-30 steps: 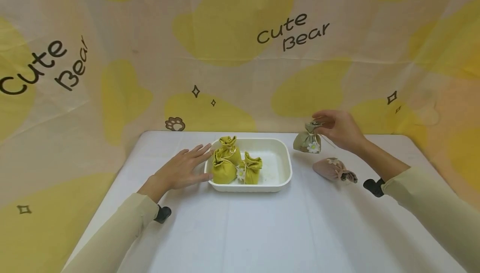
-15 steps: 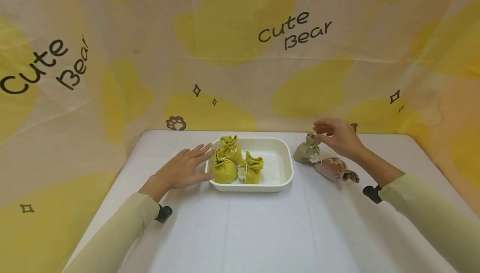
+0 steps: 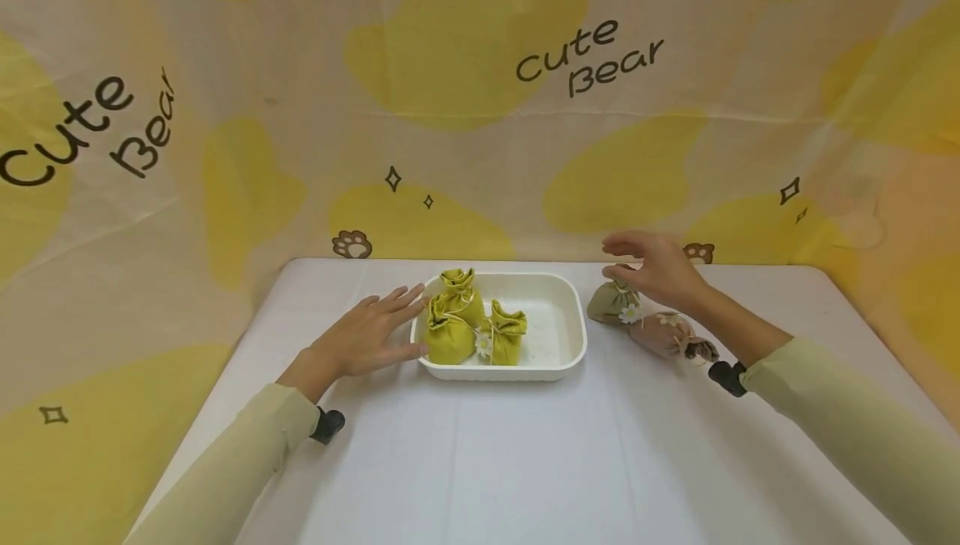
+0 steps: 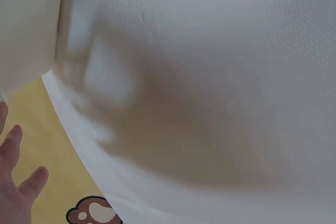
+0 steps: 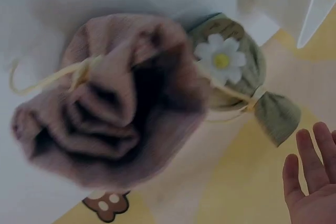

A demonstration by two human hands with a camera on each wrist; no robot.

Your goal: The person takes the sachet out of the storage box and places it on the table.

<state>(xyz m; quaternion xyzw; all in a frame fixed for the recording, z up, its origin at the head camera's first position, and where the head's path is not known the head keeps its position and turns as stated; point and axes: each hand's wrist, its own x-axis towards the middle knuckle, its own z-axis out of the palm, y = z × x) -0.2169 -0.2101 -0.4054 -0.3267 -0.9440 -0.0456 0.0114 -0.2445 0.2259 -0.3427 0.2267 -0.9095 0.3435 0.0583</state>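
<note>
plainly soft, the green pouch [image 3: 606,305] sits on the white table [image 3: 510,470], just right of the white tray [image 3: 502,373] and beside the pink pouch [image 3: 658,335], which lies on its side. its belly looks rounded and filled, probably light, and the matte cloth should give under the fingers rather than slip; nothing suggests it is fragile, though the daisy [image 5: 222,59] could snag or pull loose. the best hold is likely the neck [image 5: 256,97], where the cord [image 5: 236,95] gathers the cloth into a narrow waist. the right hand [image 3: 660,270] hovers by that gathered top, fingers apart and gripping nothing; whether the thumb touches cloth i cannot tell. the left hand [image 3: 367,337], fingers spread, is at the tray's left edge, near three yellow pouches [image 3: 450,341].
</note>
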